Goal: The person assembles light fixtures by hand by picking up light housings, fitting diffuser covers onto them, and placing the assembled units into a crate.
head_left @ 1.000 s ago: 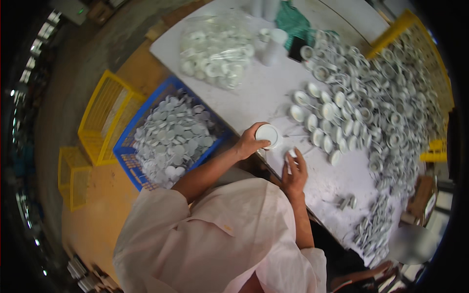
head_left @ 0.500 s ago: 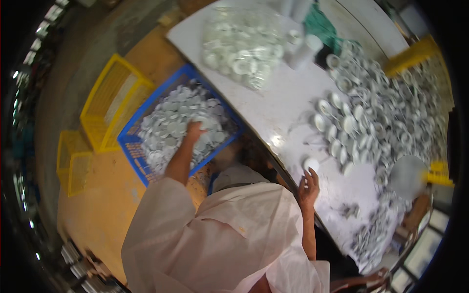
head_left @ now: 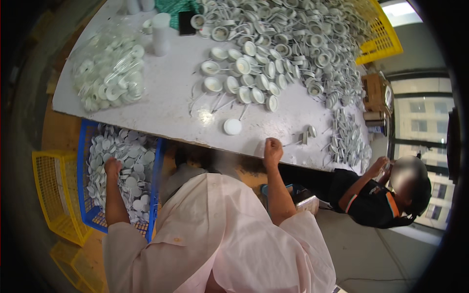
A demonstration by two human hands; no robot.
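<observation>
On the left, my left hand [head_left: 113, 166] is inside a blue plastic basket [head_left: 155, 188] heaped with round white discs [head_left: 139, 168]. Its fingers are curled in among the discs, and whatever they grip is hidden. My right hand [head_left: 273, 151] is at the near edge of the white table [head_left: 171, 110], fingers curled together in a pinch; what it holds, if anything, is too small to make out. Left of that hand, a single round white disc-shaped piece [head_left: 232, 127] lies on the tabletop. To its right are a few small white pieces with wires [head_left: 309, 134].
Ring-shaped white parts with wires [head_left: 312, 44] cover the table's far right. A clear bag of white rings [head_left: 112, 73], a white cylinder [head_left: 161, 34] and a dark flat object [head_left: 186, 23] stand further left. Yellow baskets [head_left: 56, 195] flank the blue one. Another person [head_left: 371, 195] sits at right.
The view has turned, so the table now spans the top. My right hand has moved away from the white disc-shaped piece and its fingers have drawn together. My left hand stays in the basket.
</observation>
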